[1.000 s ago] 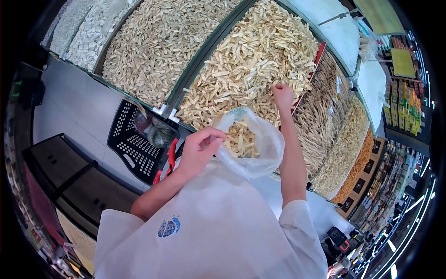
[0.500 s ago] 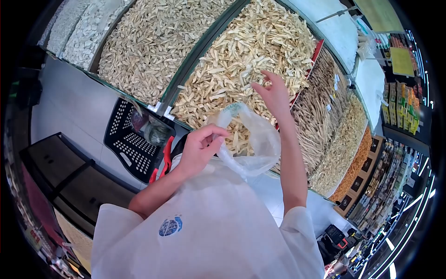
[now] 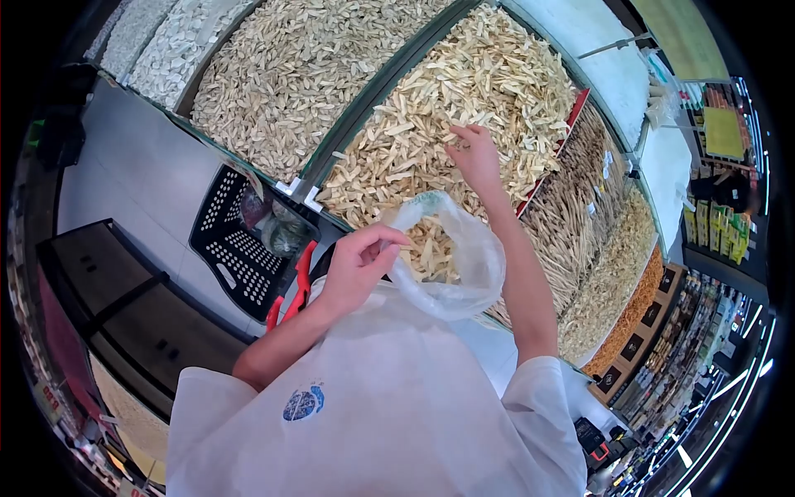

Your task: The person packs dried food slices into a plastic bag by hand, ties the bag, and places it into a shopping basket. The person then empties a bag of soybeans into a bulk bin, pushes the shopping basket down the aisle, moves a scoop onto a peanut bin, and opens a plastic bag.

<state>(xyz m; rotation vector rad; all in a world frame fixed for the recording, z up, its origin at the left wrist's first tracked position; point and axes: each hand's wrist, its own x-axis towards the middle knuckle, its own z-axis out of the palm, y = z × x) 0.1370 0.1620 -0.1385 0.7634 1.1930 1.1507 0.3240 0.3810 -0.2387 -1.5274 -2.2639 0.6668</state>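
My left hand [image 3: 362, 263] is closed, pinching the near left rim of a clear plastic bag [image 3: 479, 263]. The bag's mouth gapes upward, and pale dried slices show through it. Beyond the bag, my right hand [image 3: 476, 161] is over a large bin of pale yellow dried slices [image 3: 414, 137]. Its fingers are curved, with a gap between thumb and forefinger; no slice can be made out between them. Whether the fingertips touch the pile I cannot tell.
Left of this bin is a bin of greyer slices [image 3: 281, 79]; right of it, thin dried sticks [image 3: 571, 211] behind a red divider [image 3: 556, 153]. A black basket [image 3: 240, 240] with red handles holds bagged goods at lower left. Stocked shelves [image 3: 675, 331] stand at right.
The fingers of my right hand have drawn closer together and curled over the slices. My left hand keeps its hold on the bag. The whole view has shifted slightly.
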